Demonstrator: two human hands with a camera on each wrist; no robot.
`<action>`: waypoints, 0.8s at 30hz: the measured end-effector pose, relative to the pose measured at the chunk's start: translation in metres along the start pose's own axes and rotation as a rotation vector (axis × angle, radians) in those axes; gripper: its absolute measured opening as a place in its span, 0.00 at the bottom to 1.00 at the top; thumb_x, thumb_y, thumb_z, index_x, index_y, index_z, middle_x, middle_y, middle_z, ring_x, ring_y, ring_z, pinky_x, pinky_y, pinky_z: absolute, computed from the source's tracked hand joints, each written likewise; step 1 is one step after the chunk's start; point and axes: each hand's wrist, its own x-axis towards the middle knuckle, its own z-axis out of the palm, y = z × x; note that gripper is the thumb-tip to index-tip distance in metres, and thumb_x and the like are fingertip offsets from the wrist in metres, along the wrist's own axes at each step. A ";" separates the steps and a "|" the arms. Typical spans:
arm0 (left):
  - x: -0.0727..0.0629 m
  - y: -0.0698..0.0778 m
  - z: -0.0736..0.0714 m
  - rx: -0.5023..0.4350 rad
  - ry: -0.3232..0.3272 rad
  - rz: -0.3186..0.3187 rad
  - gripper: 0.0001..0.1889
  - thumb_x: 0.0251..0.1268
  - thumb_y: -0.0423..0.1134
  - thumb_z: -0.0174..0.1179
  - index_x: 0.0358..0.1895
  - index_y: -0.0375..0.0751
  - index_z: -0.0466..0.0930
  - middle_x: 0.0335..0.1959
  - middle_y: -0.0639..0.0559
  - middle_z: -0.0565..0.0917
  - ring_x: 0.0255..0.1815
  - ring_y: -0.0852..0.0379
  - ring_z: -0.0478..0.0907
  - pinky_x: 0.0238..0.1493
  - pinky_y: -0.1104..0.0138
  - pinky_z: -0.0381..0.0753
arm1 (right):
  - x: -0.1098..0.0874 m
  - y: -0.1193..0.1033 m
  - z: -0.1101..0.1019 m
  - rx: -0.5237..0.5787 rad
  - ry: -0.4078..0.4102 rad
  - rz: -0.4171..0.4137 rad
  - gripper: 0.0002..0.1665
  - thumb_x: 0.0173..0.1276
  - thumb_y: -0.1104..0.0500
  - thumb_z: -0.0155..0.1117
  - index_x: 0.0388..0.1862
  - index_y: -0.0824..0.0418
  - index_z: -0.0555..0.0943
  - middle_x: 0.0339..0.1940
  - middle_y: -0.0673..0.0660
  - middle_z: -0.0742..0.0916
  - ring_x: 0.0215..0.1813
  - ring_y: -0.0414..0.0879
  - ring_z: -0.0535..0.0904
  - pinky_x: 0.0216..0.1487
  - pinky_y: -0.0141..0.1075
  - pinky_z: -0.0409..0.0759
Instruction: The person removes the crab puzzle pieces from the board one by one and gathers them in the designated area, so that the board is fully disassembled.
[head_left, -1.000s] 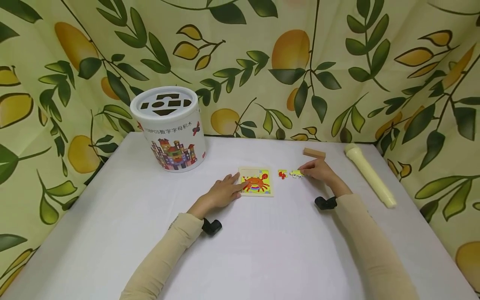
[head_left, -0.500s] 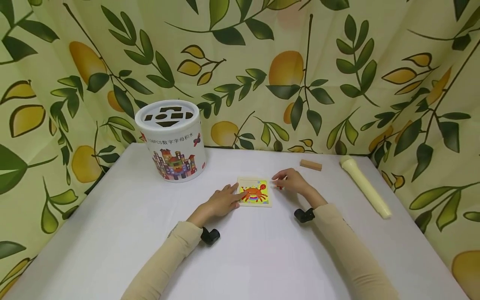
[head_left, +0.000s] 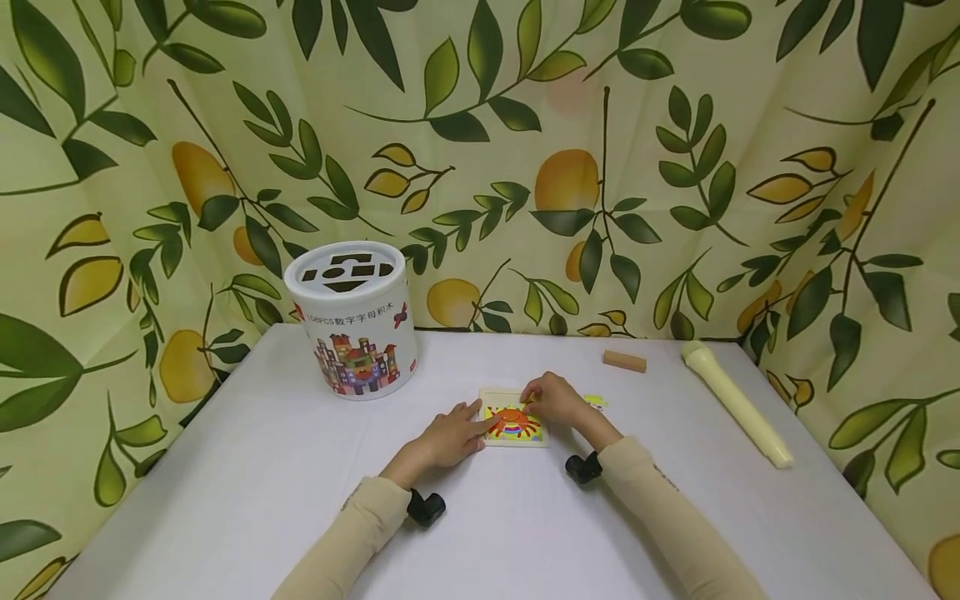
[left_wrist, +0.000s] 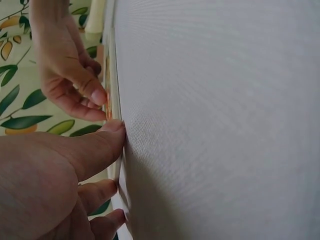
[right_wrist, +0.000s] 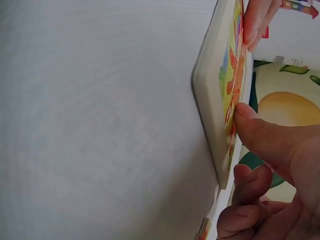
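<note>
A small square crab jigsaw puzzle point(head_left: 515, 423) in a pale wooden frame lies on the white table. My left hand point(head_left: 448, 437) rests at its left side, the index finger over the picture and the thumb at the near edge. At the upper right of the puzzle, my right hand point(head_left: 555, 400) pinches a small puzzle piece, mostly hidden by the fingers. In the right wrist view, the right thumb point(right_wrist: 252, 119) is right at the picture surface. A loose yellow puzzle piece point(head_left: 596, 402) lies on the table just right of the right hand.
A white bucket point(head_left: 352, 321) with shaped holes in its lid stands at the back left. A brown wooden block point(head_left: 624, 361) lies behind the right hand. Farther right is a cream microphone-shaped stick point(head_left: 737, 404). A leaf-patterned curtain point(head_left: 495, 250) borders the table.
My right hand has left the yellow piece, picked up the red-marked piece and moved left onto the puzzle. My left hand has stayed at the frame. The head view has tilted upward.
</note>
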 end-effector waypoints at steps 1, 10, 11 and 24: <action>0.000 0.000 0.001 0.002 0.001 -0.002 0.24 0.68 0.45 0.49 0.67 0.54 0.64 0.71 0.41 0.57 0.71 0.38 0.55 0.62 0.41 0.60 | -0.001 0.001 0.001 0.003 0.005 -0.005 0.03 0.54 0.64 0.68 0.29 0.59 0.84 0.29 0.54 0.79 0.35 0.45 0.68 0.41 0.37 0.68; -0.001 0.000 0.002 -0.006 -0.006 -0.012 0.24 0.69 0.46 0.49 0.67 0.55 0.64 0.72 0.42 0.57 0.71 0.39 0.54 0.64 0.42 0.59 | -0.001 0.002 0.004 -0.005 0.010 -0.014 0.04 0.55 0.64 0.68 0.28 0.59 0.80 0.32 0.56 0.74 0.36 0.47 0.67 0.42 0.39 0.68; -0.001 0.000 0.003 -0.007 -0.009 -0.013 0.24 0.68 0.46 0.49 0.67 0.55 0.63 0.72 0.43 0.57 0.71 0.39 0.54 0.64 0.42 0.59 | -0.001 0.002 0.004 -0.002 0.005 -0.008 0.05 0.55 0.64 0.68 0.29 0.59 0.80 0.32 0.56 0.74 0.36 0.47 0.67 0.41 0.38 0.68; 0.001 0.000 -0.001 0.029 -0.018 0.003 0.24 0.70 0.45 0.47 0.68 0.54 0.62 0.72 0.41 0.56 0.71 0.39 0.54 0.63 0.43 0.61 | -0.003 0.004 -0.001 0.031 0.073 -0.013 0.14 0.54 0.64 0.69 0.41 0.62 0.81 0.38 0.60 0.80 0.43 0.51 0.75 0.50 0.47 0.72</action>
